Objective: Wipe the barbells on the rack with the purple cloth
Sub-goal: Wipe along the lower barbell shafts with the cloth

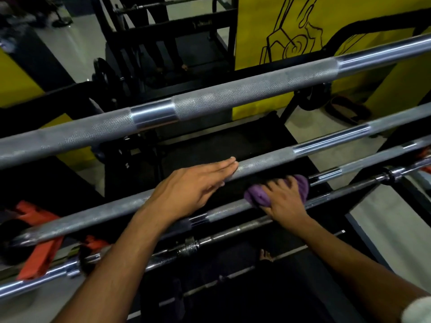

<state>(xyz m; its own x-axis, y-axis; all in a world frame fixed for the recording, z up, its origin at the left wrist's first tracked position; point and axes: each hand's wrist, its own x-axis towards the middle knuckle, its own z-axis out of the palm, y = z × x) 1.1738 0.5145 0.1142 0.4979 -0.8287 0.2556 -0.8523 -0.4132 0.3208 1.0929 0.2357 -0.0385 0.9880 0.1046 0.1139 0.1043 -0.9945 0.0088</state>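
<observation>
The right hand (285, 201) clutches the bunched purple cloth (277, 190), fingers curled over it, pressed onto the third knurled steel barbell (233, 209) from the top, at about four o'clock of frame centre, while the left hand (191, 186) lies flat with straight fingers on the second knurled steel barbell (263, 162) just above. To wipe well, I judge the cloth should wrap the shaft and slide along its length, the left hand steadying. Every bar's long axis runs from eight o'clock up toward two o'clock.
</observation>
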